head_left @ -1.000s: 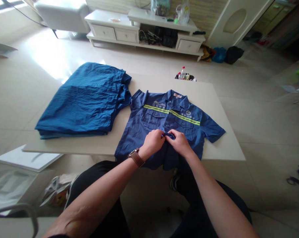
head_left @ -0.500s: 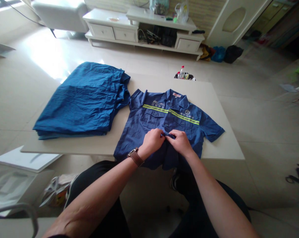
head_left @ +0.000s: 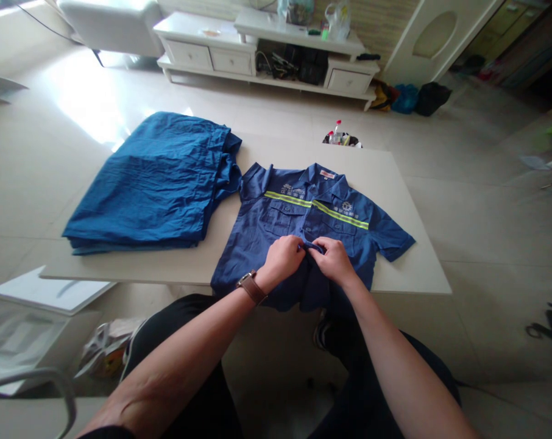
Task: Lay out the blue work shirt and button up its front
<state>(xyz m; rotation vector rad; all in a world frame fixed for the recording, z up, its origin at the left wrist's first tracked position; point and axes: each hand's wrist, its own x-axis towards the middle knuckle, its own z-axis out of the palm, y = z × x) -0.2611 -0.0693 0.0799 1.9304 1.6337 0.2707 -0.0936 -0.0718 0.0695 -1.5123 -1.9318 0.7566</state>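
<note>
A blue short-sleeved work shirt (head_left: pixel 276 228) with a yellow reflective stripe lies face up on a low white table (head_left: pixel 395 183), its hem hanging over the near edge. My left hand (head_left: pixel 281 261), with a brown watch on the wrist, and my right hand (head_left: pixel 334 261) meet at the shirt's front opening below the chest pockets. Both hands are closed, each pinching an edge of the fabric between them.
A pile of folded blue garments (head_left: pixel 152 183) covers the table's left part. Behind the table stand a small bin with bottles (head_left: pixel 341 138) and a white TV cabinet (head_left: pixel 267 52). A white box (head_left: pixel 29 317) sits at my left on the tiled floor.
Nothing but slight shifts of the fingers at the shirt's front; both hands stay pinched there and the view drifts a little.
</note>
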